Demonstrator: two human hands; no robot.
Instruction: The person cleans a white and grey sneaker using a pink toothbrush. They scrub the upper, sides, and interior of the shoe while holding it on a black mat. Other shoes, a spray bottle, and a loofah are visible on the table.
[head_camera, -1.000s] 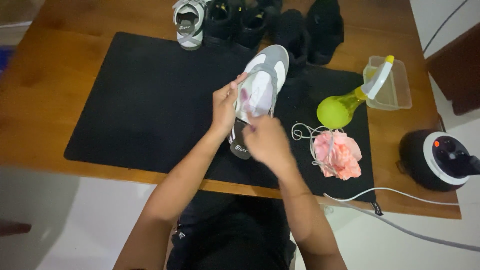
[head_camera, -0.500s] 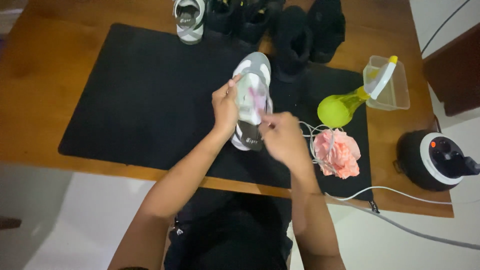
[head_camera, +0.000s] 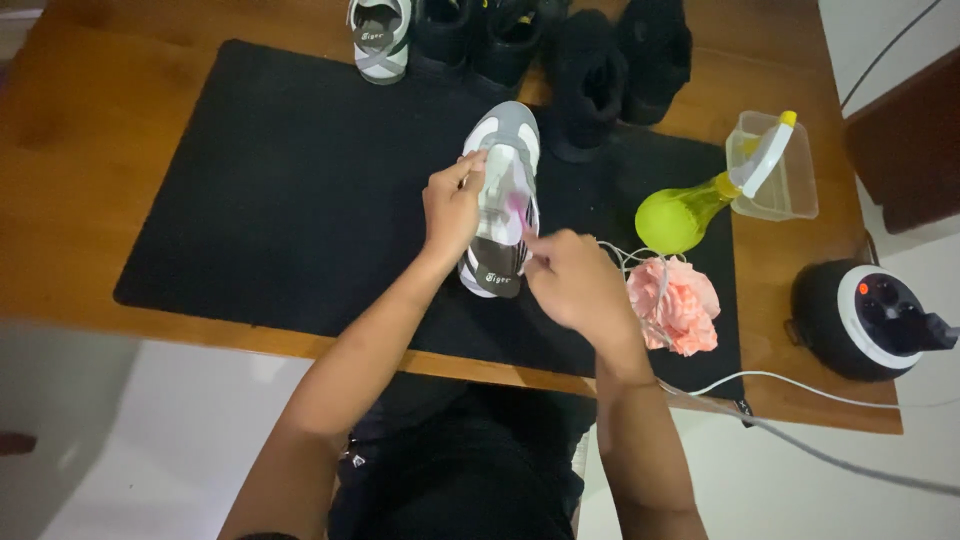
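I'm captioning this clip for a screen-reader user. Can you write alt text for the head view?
Left hand grips a grey-and-white sneaker over a black mat while the right hand works at its heel end. A pink cloth and green spray bottle lie right.

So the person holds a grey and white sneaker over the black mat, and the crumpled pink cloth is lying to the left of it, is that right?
Not quite. In the head view both hands, left and right, do hold the grey and white sneaker over the black mat, but the crumpled pink cloth lies to the right of it, below the yellow-green spray bottle.
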